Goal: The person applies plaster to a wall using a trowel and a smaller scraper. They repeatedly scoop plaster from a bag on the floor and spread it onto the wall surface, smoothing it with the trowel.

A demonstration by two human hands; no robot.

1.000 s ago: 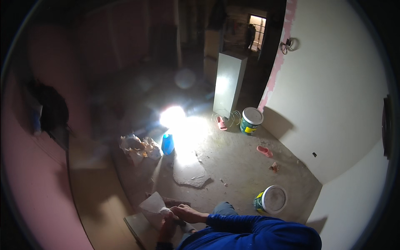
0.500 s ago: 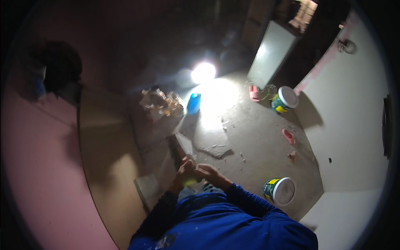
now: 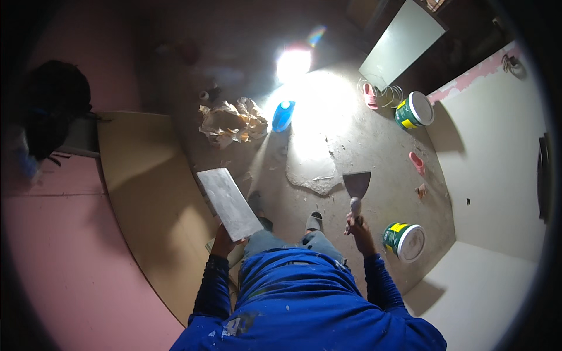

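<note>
My left hand (image 3: 223,241) is closed under the near end of a plastering trowel (image 3: 229,202), whose flat grey rectangular blade faces up; its handle is hidden beneath. In my right hand (image 3: 360,227) is a wide putty knife (image 3: 356,186), gripped by its pale, smeared handle with the flared dark blade pointing away from me. The two tools are well apart, one on each side of my body. Between and beyond them a patch of pale wet-looking plaster (image 3: 310,169) lies on the floor.
A bright lamp (image 3: 294,63) glares on the floor ahead, by a blue container (image 3: 283,116) and crumpled brown paper (image 3: 231,123). Two green buckets (image 3: 414,111) (image 3: 404,241) and pink slippers (image 3: 416,163) stand at right. A wooden board (image 3: 140,175) leans along the left pink wall.
My hands were together in front of me, near the trowel. They have separated: the left is at the left with the trowel turned flat, the right has swung out right with the putty knife.
</note>
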